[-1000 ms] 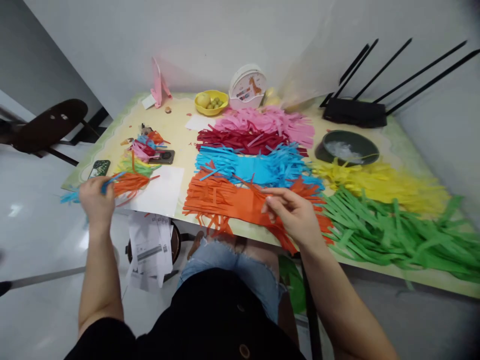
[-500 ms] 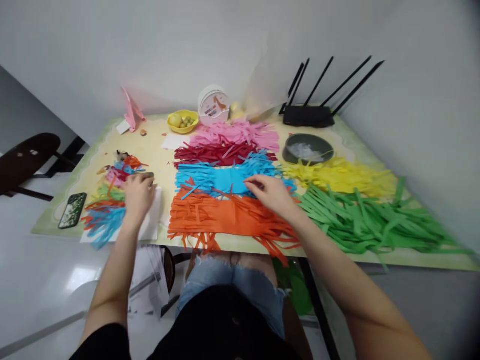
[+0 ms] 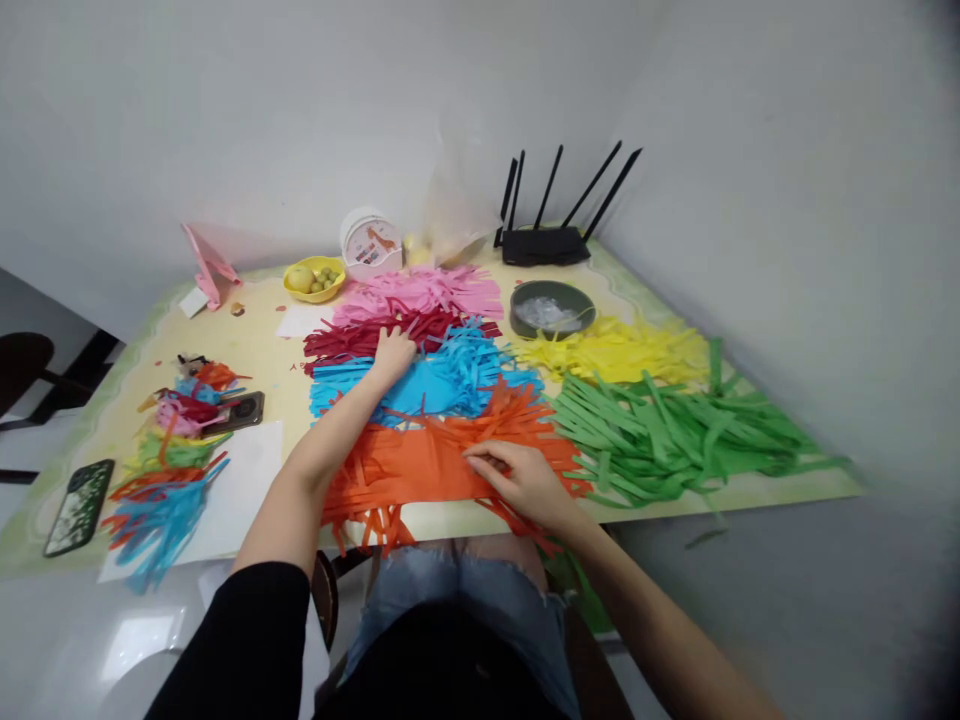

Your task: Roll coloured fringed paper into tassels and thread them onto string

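Note:
My left hand reaches over the dark red fringed sheet, fingers stretched out toward its strips. Below that lies a blue fringed sheet, partly under my left forearm. My right hand is over the orange fringed sheet, thumb and fingers pinched together. Whatever is between them is too small to make out. At the back lies a pink fringed sheet. A small multicoloured bundle of strips rests at the left, partly on white paper.
Yellow fringe and green fringe lie at the right. Behind are a dark bowl, a black router, a round white box and a yellow fruit bowl. A phone lies near the left edge.
My left hand has left the small dark object beside the multicoloured bundle and moved right to the dark red fringe. My right hand has come nearer, from the blue sheet to the orange one.

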`<state>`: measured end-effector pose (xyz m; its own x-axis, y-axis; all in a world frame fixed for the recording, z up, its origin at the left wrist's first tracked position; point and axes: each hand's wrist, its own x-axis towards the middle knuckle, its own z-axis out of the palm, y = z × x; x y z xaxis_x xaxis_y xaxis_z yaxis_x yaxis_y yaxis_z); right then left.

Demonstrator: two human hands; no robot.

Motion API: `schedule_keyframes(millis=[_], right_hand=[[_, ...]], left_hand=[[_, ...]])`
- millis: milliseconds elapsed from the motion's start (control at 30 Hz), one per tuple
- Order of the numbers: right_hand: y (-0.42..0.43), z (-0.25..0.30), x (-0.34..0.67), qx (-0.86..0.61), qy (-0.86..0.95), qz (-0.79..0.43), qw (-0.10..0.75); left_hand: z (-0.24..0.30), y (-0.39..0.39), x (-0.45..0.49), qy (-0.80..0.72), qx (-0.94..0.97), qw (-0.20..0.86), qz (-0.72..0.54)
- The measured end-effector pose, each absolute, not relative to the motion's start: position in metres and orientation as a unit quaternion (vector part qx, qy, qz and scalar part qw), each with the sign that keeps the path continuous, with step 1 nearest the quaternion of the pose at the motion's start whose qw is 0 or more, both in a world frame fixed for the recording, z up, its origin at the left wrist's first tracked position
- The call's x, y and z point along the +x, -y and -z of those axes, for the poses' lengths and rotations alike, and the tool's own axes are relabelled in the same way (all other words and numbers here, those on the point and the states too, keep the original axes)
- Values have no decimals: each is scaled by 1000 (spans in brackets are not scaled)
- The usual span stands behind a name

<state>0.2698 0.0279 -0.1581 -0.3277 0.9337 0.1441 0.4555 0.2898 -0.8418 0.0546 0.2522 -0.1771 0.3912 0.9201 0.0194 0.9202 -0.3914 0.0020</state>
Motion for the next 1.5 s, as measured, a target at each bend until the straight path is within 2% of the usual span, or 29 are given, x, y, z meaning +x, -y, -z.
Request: schedule_keyframes(millis=[100,267,433,600,800,1033,1300,1500], right_hand=[[-46,150,265,-454,757,-341,324],[-108,134,231,-463,831,-239,195],[-168,144,198,-479,845,-190,143],[-206,162,174,-518,833,-172,94],[-237,179,162,-585,786,-190,60],[-247,185,157,-607,757,-235,63],[-253,179,159,-622,702,-321,132],[-245,161,168,-623,630,-391,249]], left_hand=[[170,-263,52,588,-808,-16,-1],[156,-285,46,638,-764,-92,-25],[145,-298,41,649,-746,-147,-29],[142,-289,43,663,-739,-114,40],[133,-279,34,700,-685,-40,196],[87,-296,-19,756,-548,-29,356],[-9,-292,-95,764,-507,-66,394],[-47,-260,-113,704,-534,70,462]])
